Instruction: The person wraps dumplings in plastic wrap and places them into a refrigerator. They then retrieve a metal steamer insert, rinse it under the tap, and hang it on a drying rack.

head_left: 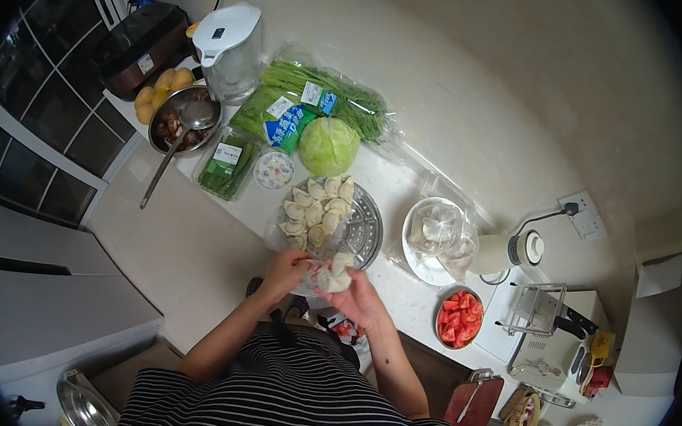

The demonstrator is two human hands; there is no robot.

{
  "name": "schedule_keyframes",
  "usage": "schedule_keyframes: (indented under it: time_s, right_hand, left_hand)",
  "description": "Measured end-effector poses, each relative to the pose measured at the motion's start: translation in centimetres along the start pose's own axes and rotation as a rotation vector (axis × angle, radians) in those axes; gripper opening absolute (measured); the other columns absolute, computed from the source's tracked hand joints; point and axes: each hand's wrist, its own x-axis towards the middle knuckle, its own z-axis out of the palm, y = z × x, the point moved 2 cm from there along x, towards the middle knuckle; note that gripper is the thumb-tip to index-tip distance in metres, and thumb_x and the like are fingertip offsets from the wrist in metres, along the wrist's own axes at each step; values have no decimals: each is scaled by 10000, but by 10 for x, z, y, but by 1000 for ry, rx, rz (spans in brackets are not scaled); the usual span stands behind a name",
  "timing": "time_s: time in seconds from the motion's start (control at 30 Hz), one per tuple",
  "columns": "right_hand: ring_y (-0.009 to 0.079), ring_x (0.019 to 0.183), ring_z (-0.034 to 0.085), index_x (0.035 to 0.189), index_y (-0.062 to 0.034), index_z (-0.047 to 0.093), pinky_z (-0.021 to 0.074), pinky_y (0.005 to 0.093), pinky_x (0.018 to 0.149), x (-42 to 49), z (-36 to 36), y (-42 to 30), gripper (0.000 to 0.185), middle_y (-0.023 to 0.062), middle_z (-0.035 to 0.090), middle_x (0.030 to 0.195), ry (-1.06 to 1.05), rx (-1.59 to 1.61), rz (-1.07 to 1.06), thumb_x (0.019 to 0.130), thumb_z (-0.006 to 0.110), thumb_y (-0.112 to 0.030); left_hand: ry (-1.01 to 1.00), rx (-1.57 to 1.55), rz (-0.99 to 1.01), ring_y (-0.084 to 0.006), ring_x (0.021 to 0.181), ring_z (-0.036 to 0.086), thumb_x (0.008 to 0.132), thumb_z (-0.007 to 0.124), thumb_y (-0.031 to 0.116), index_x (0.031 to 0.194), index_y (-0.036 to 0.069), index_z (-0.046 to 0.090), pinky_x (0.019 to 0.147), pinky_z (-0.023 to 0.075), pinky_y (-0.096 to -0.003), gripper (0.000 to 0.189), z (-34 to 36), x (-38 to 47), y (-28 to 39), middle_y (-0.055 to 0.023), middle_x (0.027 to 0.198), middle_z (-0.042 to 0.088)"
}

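In front of my body, my right hand (359,298) holds a pale clump of dumplings (335,273); whether it is one or several stuck together I cannot tell. My left hand (286,274) is beside it, fingertips pinched on a thin clear plastic bag (303,284) that hangs between the hands. Just beyond them a round perforated metal steamer tray (367,221) lies on the counter. Several folded dumplings (315,214) sit in rows on plastic film over its left half, while the right half shows bare metal.
Cabbage (330,147), bagged greens (314,98) and a steel bowl with a ladle (186,120) stand at back left. To the right are a white bowl with plastic bags (431,269), cut tomatoes (459,318), an electric blender (508,253) and a knife rack (536,309).
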Motion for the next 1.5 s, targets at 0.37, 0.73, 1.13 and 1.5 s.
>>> schedule_keyframes:
  time_s: [0.37, 0.73, 1.13, 1.5]
  right_hand:
    - [193, 953, 578, 1218, 21, 402, 513, 317, 810, 15, 1, 33, 338, 109, 538, 1108, 286, -241, 53, 927, 396, -151]
    - [228, 668, 648, 1120, 61, 491, 507, 315, 564, 9, 83, -11, 508, 188, 621, 796, 305, -1337, 43, 821, 633, -324]
    - [323, 708, 629, 961, 5, 613, 508, 356, 654, 46, 149, 56, 249, 187, 633, 872, 16, -1709, -336, 868, 541, -214]
    - [308, 684, 620, 1092, -74, 533, 503, 382, 572, 102, 26, 42, 409, 146, 574, 914, 783, -2050, -387, 747, 675, -241]
  left_hand:
    - [98, 446, 521, -157, 596, 566, 867, 547, 170, 1002, 45, 651, 544, 436, -275, 211, 13, -33, 68, -73, 724, 589]
    - [16, -173, 218, -6, 427, 330, 951, 451, 231, 1064, 50, 628, 362, 266, -172, 277, -42, -45, 84, 65, 550, 407]
    - [301, -34, 158, -2, 515, 371, 922, 486, 197, 984, -10, 658, 459, 308, -189, 276, -154, -64, 66, 72, 568, 461]
    - [395, -108, 113, -13, 462, 343, 914, 505, 216, 970, -9, 662, 415, 271, -207, 280, -182, -33, 35, 56, 568, 446]
